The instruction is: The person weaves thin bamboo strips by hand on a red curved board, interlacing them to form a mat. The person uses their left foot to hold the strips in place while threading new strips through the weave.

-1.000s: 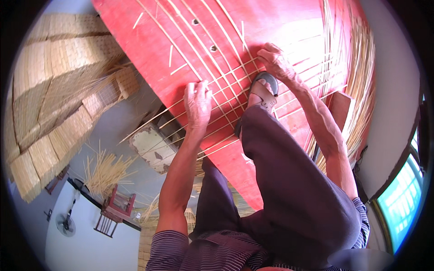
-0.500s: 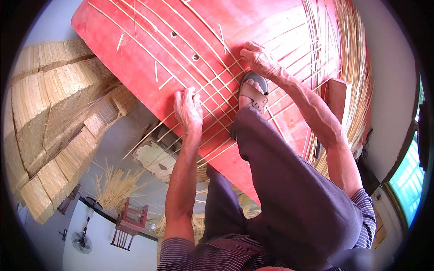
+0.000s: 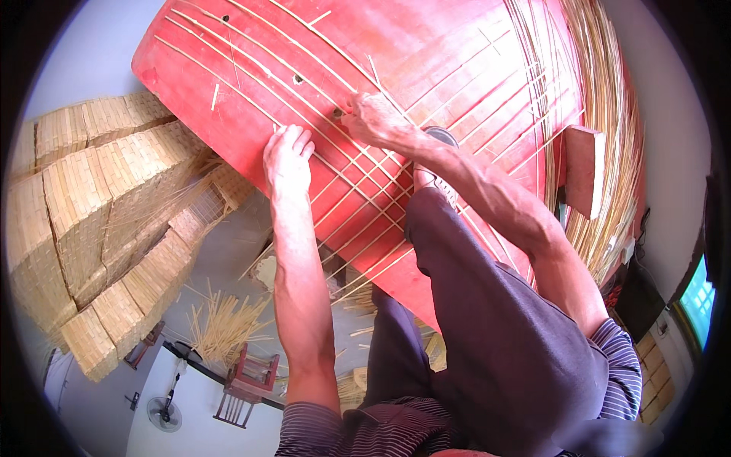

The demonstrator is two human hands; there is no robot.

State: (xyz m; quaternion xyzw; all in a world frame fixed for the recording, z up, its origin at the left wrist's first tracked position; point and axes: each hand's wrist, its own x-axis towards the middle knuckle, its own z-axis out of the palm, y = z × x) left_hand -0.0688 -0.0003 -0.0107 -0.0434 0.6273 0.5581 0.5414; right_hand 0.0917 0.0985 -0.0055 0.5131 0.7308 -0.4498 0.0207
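Reckoned from the crossed strips (image 3: 352,185) on the board (image 3: 183,76), the right hand (image 3: 375,120) is at twelve o'clock, the left hand (image 3: 285,156) at nine and a foot (image 3: 423,180) at three, with a block (image 3: 585,171) farther out at three and a strip bundle (image 3: 613,129) beside it. Off the board, woven stacks (image 3: 99,190) stand at nine, a chair (image 3: 247,378) at seven, and between seven and eight lies a strip heap (image 3: 225,324), a fan (image 3: 164,413) beyond it.
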